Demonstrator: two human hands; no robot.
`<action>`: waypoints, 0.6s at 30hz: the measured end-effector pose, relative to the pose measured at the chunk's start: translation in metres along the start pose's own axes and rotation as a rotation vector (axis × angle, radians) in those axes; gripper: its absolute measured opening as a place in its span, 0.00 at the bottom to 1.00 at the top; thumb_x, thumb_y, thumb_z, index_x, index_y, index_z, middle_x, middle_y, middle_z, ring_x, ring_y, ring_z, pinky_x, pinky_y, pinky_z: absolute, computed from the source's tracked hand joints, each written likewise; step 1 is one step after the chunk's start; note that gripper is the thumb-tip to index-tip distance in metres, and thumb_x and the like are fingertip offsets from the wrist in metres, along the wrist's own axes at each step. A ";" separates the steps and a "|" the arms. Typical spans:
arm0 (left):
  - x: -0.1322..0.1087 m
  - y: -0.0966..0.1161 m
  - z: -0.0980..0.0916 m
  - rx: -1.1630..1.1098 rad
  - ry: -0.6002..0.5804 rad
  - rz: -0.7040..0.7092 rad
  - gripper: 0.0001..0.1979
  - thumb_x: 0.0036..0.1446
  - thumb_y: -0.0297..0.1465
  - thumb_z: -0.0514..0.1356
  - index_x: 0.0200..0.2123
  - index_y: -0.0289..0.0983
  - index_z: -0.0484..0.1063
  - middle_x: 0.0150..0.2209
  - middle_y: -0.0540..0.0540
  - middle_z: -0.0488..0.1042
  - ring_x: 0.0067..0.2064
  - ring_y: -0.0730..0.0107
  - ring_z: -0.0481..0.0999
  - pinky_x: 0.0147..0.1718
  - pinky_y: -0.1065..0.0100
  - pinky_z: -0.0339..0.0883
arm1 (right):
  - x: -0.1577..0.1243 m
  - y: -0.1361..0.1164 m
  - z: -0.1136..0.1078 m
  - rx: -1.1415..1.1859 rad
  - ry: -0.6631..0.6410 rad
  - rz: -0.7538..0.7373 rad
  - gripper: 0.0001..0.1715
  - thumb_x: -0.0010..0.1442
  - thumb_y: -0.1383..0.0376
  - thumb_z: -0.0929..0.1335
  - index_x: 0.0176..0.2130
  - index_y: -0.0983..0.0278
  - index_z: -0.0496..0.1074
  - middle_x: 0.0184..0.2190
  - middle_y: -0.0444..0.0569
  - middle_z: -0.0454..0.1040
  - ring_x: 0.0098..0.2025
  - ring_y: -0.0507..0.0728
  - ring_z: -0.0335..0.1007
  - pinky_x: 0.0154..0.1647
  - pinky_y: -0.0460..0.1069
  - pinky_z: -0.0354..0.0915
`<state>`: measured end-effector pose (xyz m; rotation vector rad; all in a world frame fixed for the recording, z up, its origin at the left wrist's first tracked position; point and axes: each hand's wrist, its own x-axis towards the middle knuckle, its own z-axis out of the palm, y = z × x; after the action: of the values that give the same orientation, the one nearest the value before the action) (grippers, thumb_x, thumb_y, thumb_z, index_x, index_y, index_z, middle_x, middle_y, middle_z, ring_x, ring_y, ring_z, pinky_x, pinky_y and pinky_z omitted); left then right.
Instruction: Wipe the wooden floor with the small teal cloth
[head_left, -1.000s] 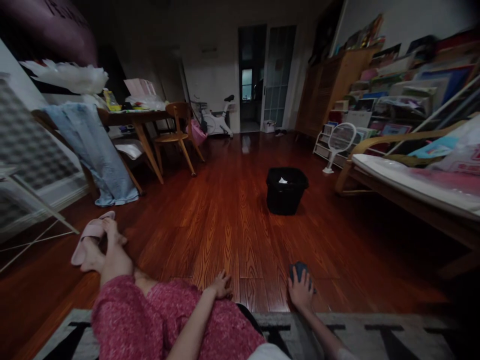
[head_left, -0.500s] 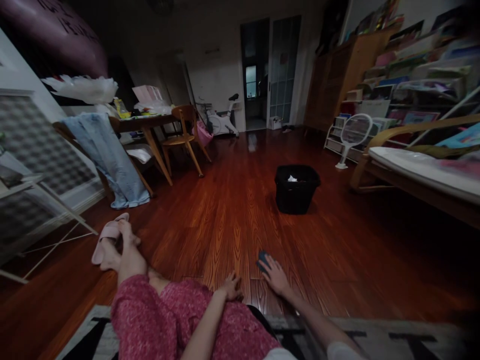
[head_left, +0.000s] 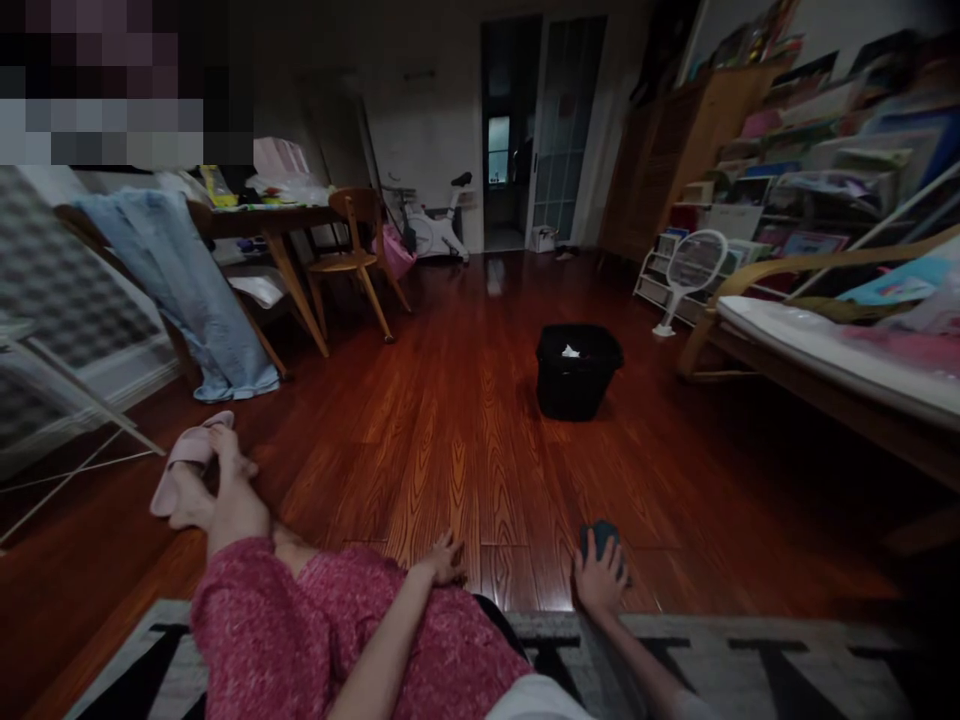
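Observation:
Under the fingers of my right hand [head_left: 600, 585] is a dark blue-grey cloth [head_left: 604, 540], small and bunched, pressed on the wooden floor. The fingers are spread over the cloth, and part of it shows beyond them. My left hand [head_left: 445, 560] lies at the edge of my pink patterned clothing [head_left: 360, 610], its fingers stretched out and holding nothing. Straight ahead on the floor stands a black bin [head_left: 574, 385] with some white paper [head_left: 571, 351] showing at its top.
A grey and black rug [head_left: 697, 655] lies under me. On the left are jeans [head_left: 187, 290] over a chair, a dining table [head_left: 274, 220] and a wooden chair [head_left: 356, 262]. A cushioned wooden seat [head_left: 840, 345] and a white electric swatter [head_left: 694, 265] are on the right.
My right hand has slid to the right along the floor with the cloth under it. My left hand has stayed by my lap. The view has turned slightly right.

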<state>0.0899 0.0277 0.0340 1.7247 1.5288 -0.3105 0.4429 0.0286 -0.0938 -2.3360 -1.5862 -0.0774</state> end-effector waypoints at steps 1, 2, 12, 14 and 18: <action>-0.001 0.001 -0.001 -0.004 -0.003 0.003 0.45 0.58 0.47 0.58 0.72 0.35 0.48 0.75 0.38 0.34 0.74 0.52 0.35 0.70 0.57 0.39 | -0.015 -0.017 0.003 0.013 -0.019 -0.061 0.36 0.68 0.55 0.52 0.70 0.61 0.56 0.71 0.64 0.52 0.72 0.71 0.45 0.66 0.72 0.45; -0.003 0.001 -0.001 -0.007 -0.004 0.004 0.44 0.58 0.47 0.58 0.72 0.34 0.48 0.75 0.37 0.33 0.74 0.52 0.35 0.70 0.58 0.39 | -0.029 -0.035 0.005 0.027 -0.048 -0.141 0.35 0.68 0.54 0.53 0.70 0.61 0.57 0.71 0.62 0.53 0.72 0.70 0.45 0.67 0.71 0.44; -0.005 0.004 -0.001 0.024 0.021 -0.013 0.45 0.56 0.46 0.58 0.72 0.37 0.47 0.75 0.41 0.37 0.74 0.51 0.37 0.70 0.54 0.38 | -0.054 -0.150 0.006 0.242 -0.306 -0.924 0.34 0.66 0.60 0.61 0.69 0.52 0.56 0.73 0.49 0.51 0.73 0.61 0.44 0.70 0.61 0.45; -0.007 0.004 -0.002 0.012 0.017 -0.014 0.46 0.56 0.47 0.58 0.72 0.35 0.47 0.75 0.39 0.34 0.74 0.50 0.36 0.70 0.56 0.39 | -0.023 -0.138 0.001 0.239 -0.312 -0.920 0.33 0.66 0.59 0.60 0.69 0.50 0.58 0.72 0.47 0.52 0.73 0.59 0.45 0.70 0.60 0.45; -0.009 0.006 -0.004 -0.013 0.014 -0.020 0.46 0.56 0.49 0.58 0.72 0.36 0.48 0.75 0.41 0.33 0.74 0.51 0.35 0.70 0.58 0.39 | 0.042 -0.076 -0.010 0.114 -0.227 -0.629 0.31 0.68 0.60 0.56 0.67 0.54 0.62 0.71 0.51 0.56 0.72 0.60 0.48 0.69 0.62 0.47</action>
<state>0.0921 0.0240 0.0449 1.7055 1.5559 -0.2993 0.3906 0.0892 -0.0573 -1.7288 -2.3146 0.1384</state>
